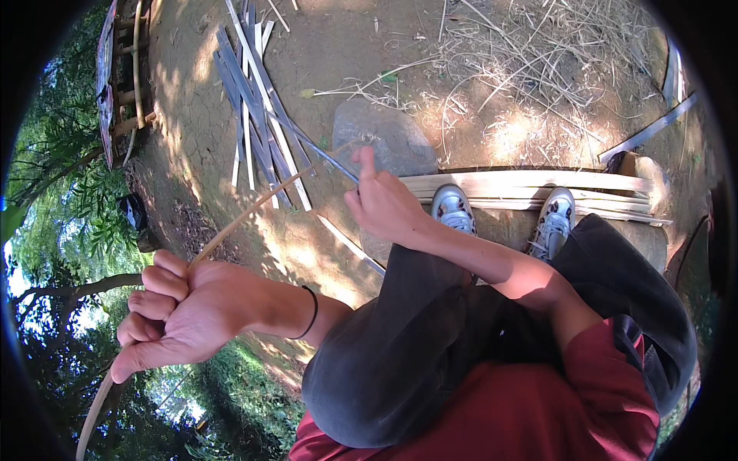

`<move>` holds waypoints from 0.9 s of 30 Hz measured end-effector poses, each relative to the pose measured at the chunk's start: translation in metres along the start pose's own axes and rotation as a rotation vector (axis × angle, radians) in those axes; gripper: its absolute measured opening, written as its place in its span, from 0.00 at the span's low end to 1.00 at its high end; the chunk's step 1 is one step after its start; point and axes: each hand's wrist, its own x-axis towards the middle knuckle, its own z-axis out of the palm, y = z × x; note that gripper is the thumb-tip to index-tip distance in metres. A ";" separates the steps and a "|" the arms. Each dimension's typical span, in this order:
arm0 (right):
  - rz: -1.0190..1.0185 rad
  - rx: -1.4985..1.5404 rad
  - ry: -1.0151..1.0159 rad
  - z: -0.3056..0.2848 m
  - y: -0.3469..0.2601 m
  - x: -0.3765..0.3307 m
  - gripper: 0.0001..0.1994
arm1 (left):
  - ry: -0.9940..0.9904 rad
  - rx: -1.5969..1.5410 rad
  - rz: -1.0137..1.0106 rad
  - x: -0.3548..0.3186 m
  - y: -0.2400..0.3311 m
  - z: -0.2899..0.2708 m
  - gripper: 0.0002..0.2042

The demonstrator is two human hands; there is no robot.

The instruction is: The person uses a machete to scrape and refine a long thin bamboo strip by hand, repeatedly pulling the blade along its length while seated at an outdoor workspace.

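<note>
My left hand [181,311] is closed around a thin, light-brown bamboo strip [257,207]. The strip slants up to the right from my fist, and its other end hangs down past my thumb at the lower left. My right hand [388,203] is closed on a knife, its handle hidden in the fingers. The narrow grey blade [330,159] points up and left. Near my right index finger, the strip passes across or just above the blade; whether they touch I cannot tell.
Long dark and pale bamboo slats [257,100] lie heaped on the dirt ground ahead. A flat stone [384,134] sits beyond my right hand. Pale split lengths [530,183] lie by my shoes. Thin shavings [538,69] cover the far right. Greenery borders the left.
</note>
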 end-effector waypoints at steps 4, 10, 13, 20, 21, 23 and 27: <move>-0.017 -0.011 -0.057 0.005 -0.022 -0.005 0.21 | 0.010 0.001 -0.011 0.000 -0.007 0.001 0.28; 0.106 -0.106 0.088 0.034 0.097 0.026 0.24 | -0.006 -0.068 -0.050 -0.004 -0.007 0.004 0.28; 0.084 -0.092 0.081 0.033 0.092 0.019 0.27 | 0.034 -0.050 -0.033 -0.001 -0.003 0.005 0.27; 0.085 -0.109 0.091 0.044 0.080 0.017 0.22 | 0.019 -0.062 -0.024 0.003 -0.007 0.006 0.27; 0.104 -0.137 0.125 0.046 0.107 0.019 0.23 | 0.041 -0.053 -0.042 0.000 -0.008 0.010 0.27; 0.193 -0.167 0.136 0.041 0.144 0.018 0.28 | 0.040 -0.053 -0.036 -0.004 -0.005 0.012 0.27; 0.136 -0.248 0.124 0.045 0.137 0.014 0.32 | 0.076 -0.018 0.000 0.001 -0.001 0.006 0.27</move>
